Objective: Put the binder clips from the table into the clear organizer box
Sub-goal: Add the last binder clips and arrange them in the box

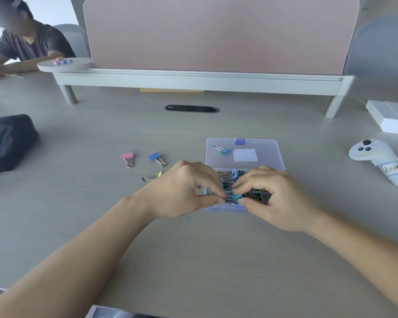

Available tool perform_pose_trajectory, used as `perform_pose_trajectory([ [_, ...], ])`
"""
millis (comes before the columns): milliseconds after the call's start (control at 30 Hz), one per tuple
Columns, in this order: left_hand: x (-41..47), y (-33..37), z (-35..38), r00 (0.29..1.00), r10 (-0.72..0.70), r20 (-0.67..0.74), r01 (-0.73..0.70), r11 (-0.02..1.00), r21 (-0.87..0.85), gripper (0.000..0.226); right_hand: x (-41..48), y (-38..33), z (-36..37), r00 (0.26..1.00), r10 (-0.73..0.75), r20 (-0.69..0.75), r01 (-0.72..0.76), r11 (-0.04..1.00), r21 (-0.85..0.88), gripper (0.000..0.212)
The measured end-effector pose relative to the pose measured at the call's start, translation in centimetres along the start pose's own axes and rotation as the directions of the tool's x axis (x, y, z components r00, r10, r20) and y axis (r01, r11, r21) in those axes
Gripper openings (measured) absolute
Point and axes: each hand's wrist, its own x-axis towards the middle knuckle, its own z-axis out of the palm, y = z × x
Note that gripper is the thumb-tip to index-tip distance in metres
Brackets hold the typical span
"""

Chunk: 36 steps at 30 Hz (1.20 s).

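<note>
"H015" is handwritten on the white controller. A teal binder clip is pinched by the left hand and the right hand inside the clear organizer box.

Only 1 cam, worn on the person's head. It looks fwd & down at the grey table. The left arm & right arm come in from the bottom edge, so the cam sits above & behind them. The left hand & right hand are close to the lens, a bit below the middle, both pinching a teal binder clip over the clear organizer box. Wide lens, so the edges bend. Far off at the top: the pink divider panel, & another person top left.
</note>
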Motion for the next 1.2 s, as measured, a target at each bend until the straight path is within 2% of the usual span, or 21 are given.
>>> perform_pose_trajectory([
  [100, -0.35, -0.38, 0.14, 0.998, 0.065, -0.007, -0.065, 0.996, 0.062, 0.010, -0.05, -0.05, 0.11, 1.000, -0.002, 0.001, 0.002, 1.000, -0.023, 0.015],
  [400, -0.93, -0.58, -0.03, 0.995, 0.073, 0.062, -0.081, 0.986, 0.144, 0.024, -0.22, -0.10, 0.11, 0.995, -0.080, 0.053, 0.087, 0.986, -0.140, 0.014],
  [700, -0.77, -0.54, -0.20, 0.998, 0.059, -0.028, -0.057, 0.997, 0.050, 0.022, -0.22, -0.35, 0.10, 0.992, -0.123, 0.019, 0.124, 0.989, -0.084, 0.010],
  [867, -0.81, -0.75, -0.29, 0.998, 0.053, -0.041, -0.051, 0.998, 0.047, 0.013, -0.09, -0.43, 0.19, 0.989, -0.142, 0.027, 0.144, 0.985, -0.096, 0.010],
  [1200, -0.86, -0.71, 0.27, 0.990, 0.123, 0.066, -0.131, 0.981, 0.145, 0.020, -0.06, -0.27, 0.14, 0.977, -0.195, 0.084, 0.208, 0.961, -0.180, 0.016],
])
